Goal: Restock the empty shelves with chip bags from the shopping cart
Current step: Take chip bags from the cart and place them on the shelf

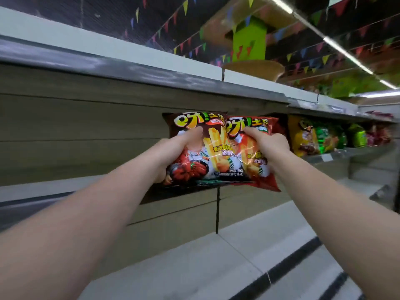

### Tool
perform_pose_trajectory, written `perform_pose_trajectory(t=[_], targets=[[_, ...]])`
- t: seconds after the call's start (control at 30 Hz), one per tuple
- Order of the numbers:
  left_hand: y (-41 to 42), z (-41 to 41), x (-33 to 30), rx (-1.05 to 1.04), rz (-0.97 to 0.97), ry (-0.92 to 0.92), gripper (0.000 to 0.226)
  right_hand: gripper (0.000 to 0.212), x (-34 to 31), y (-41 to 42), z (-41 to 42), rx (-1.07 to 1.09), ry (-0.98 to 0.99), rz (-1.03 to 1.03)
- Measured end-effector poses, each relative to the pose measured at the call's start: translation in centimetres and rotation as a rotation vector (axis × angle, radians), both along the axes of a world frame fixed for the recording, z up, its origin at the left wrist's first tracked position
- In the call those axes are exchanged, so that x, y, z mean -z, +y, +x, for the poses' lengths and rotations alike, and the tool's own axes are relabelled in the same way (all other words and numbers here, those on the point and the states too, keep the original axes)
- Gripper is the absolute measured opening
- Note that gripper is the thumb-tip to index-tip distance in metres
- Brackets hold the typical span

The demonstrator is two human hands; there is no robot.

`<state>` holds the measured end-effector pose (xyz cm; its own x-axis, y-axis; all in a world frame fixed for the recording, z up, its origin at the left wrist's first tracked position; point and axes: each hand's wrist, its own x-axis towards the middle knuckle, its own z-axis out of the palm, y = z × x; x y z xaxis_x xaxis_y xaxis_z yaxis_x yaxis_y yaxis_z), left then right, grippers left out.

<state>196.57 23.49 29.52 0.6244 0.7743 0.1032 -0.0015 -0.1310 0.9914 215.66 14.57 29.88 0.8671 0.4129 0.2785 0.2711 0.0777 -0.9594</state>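
left grip (173, 148) clamped on dark chip bag (194, 152), thumb on its front | right grip (268, 144) clamped on red chip bag (255, 156) | bags overlap between grips (dark one in front), raised before bare shelf (194, 252) | stocked bags (307, 137) right of right grip

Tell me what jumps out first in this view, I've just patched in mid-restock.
Two chip bags at centre frame, held up against the bare shelf back panel: a dark brown bag gripped by the left hand and a red bag gripped by the right hand, the brown one overlapping the red. To the right, the same shelf level already holds a row of stocked bags, yellow, green and pink.
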Motion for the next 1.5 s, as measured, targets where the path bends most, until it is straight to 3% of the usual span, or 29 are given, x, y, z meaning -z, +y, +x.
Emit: perform_pose_trajectory(t=[0.13,0.23,0.4,0.97,1.17,1.37,1.5], targets=[[1.8,1.8,-0.9,0.056,-0.022,0.033,0.052,0.067,-0.7,2.8,3.2,-0.133,0.068,-0.023],[3.5,3.2,-1.5,0.066,-0.013,0.035,0.051,0.046,-1.7,4.3,4.6,-0.228,0.111,-0.037],[4.6,5.8,-2.6,0.074,0.010,0.023,0.046,0.032,-3.0,6.6,8.1,-0.320,0.126,-0.060],[2.7,18.3,-2.6,-0.087,-0.021,0.071,0.043,0.036,-2.4,10.1,23.1,-0.492,0.133,-0.123],[1.2,23.8,-1.7,-0.124,-0.056,0.037,0.041,0.053,-2.5,10.7,29.8,-0.482,0.074,-0.137],[0.0,27.1,-1.0,-0.116,-0.088,0.058,0.040,0.050,-2.3,11.8,33.5,-0.488,0.084,-0.145],[0.2,28.6,-1.0,-0.153,-0.090,0.075,0.043,0.078,-2.0,13.2,34.7,-0.539,0.078,-0.097]])
